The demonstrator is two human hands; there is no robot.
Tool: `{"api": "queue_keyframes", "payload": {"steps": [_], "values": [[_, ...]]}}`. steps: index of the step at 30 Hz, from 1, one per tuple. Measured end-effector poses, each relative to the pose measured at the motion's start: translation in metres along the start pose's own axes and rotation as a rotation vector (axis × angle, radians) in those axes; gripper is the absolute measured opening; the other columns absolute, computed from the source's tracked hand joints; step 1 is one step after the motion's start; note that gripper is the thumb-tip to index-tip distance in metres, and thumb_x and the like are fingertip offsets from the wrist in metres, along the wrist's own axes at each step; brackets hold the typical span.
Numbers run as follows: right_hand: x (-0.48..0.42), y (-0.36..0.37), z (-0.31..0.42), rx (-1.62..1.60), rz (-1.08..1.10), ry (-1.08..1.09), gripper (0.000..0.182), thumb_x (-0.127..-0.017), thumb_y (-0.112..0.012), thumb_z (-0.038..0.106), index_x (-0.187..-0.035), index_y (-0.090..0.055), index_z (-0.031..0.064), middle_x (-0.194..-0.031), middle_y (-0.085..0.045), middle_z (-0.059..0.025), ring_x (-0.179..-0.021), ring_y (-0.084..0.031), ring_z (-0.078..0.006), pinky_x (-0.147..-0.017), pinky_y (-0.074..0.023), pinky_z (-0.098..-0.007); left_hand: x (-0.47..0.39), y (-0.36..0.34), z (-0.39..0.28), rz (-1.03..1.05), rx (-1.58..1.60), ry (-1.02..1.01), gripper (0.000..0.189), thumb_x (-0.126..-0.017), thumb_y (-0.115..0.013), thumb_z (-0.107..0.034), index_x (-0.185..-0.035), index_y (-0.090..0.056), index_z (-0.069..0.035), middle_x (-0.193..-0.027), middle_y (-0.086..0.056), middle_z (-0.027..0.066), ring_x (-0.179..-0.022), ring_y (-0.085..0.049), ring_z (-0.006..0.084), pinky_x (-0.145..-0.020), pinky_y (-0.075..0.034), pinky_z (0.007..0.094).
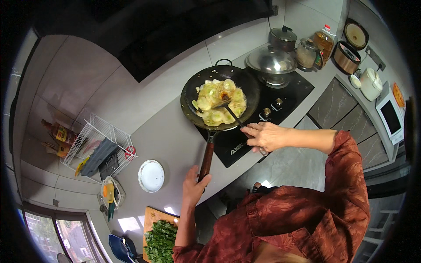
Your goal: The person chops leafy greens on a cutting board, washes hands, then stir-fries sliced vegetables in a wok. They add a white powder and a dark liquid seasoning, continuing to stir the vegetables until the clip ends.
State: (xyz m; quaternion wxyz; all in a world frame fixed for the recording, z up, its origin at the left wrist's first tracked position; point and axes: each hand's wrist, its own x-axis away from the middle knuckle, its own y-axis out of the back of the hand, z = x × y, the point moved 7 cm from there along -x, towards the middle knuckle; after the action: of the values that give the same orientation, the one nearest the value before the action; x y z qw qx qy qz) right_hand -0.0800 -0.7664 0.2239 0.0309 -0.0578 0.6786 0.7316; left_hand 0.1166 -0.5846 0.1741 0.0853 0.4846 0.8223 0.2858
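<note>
A black wok (189, 116) sits over the left part of a black glass hob (225, 154). Pale sliced vegetables (205, 102), glossy and yellowish, lie heaped in it, with a small dark brown patch of sauce near the middle. My left hand (194, 184) grips the end of the wok's wooden handle (207, 156). In my right hand (268, 136) is a spatula (234, 115), its dark shaft slanting down to a blade among the slices. The spatula's far end is mostly hidden by my fingers.
A domed steel lid (271, 60) covers a vessel right of the wok. Behind it stand a saucepan (283, 41), a glass kettle (306, 56) and an oil bottle (324, 41). Leftward are a white plate (151, 176), a wire rack (125, 141) and chopped greens (161, 240) on a board (149, 217).
</note>
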Motion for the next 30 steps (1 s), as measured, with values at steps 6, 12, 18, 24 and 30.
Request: {"api": "queue_keyframes", "payload": {"steps": [6,12,18,24,30], "values": [[0.005,0.093,-0.059,-0.173,-0.435,-0.202,0.017,-0.088,-0.056,0.022,-0.083,-0.058,0.0058,-0.067,-0.058,-0.0131,-0.058,-0.058,-0.0313,-0.052,-0.0474,-0.0386,-0.015,-0.027,0.011,-0.023,-0.338,-0.026,0.049,-0.070,-0.071,-0.018,-0.111,-0.050,-0.001,-0.084,-0.064,0.0223,-0.082,-0.061,0.0410,-0.074,-0.048,0.0454],[0.028,0.135,-0.142,-0.592,-0.603,-0.911,0.026,-0.085,-0.052,0.021,-0.072,-0.059,-0.0009,-0.055,-0.057,-0.0103,-0.043,-0.055,-0.0161,-0.046,-0.0438,-0.0303,-0.016,-0.026,0.004,0.038,-0.407,0.024,0.036,-0.070,-0.067,-0.012,-0.099,-0.050,0.000,-0.081,-0.062,0.0246,-0.082,-0.060,0.0420,-0.071,-0.047,0.0462],[0.050,-0.003,-0.201,-1.300,-0.911,-1.103,0.018,-0.085,-0.049,0.019,-0.076,-0.055,0.0052,-0.059,-0.060,-0.0097,-0.040,-0.054,-0.0144,-0.036,-0.0322,-0.0253,-0.019,-0.030,0.004,0.053,-0.362,-0.002,0.031,-0.069,-0.065,-0.010,-0.093,-0.049,0.000,-0.078,-0.061,0.0243,-0.080,-0.060,0.0423,-0.070,-0.046,0.0465],[0.005,-0.008,-0.164,-1.453,-1.175,-1.022,0.020,-0.088,-0.050,0.018,-0.074,-0.055,0.0035,-0.054,-0.060,-0.0131,-0.038,-0.055,-0.0168,-0.031,-0.0299,-0.0238,-0.018,-0.029,0.011,0.066,-0.414,-0.028,0.034,-0.070,-0.065,-0.012,-0.095,-0.046,-0.001,-0.075,-0.062,0.0239,-0.076,-0.061,0.0424,-0.068,-0.047,0.0499],[-0.003,0.062,-0.158,-1.213,-1.134,-0.947,0.018,-0.084,-0.051,0.017,-0.072,-0.056,0.0037,-0.055,-0.060,-0.0102,-0.040,-0.056,-0.0143,-0.033,-0.0324,-0.0234,-0.018,-0.027,0.007,0.062,-0.396,-0.035,0.032,-0.071,-0.063,-0.012,-0.095,-0.046,0.000,-0.075,-0.063,0.0241,-0.076,-0.061,0.0425,-0.068,-0.047,0.0504]]}}
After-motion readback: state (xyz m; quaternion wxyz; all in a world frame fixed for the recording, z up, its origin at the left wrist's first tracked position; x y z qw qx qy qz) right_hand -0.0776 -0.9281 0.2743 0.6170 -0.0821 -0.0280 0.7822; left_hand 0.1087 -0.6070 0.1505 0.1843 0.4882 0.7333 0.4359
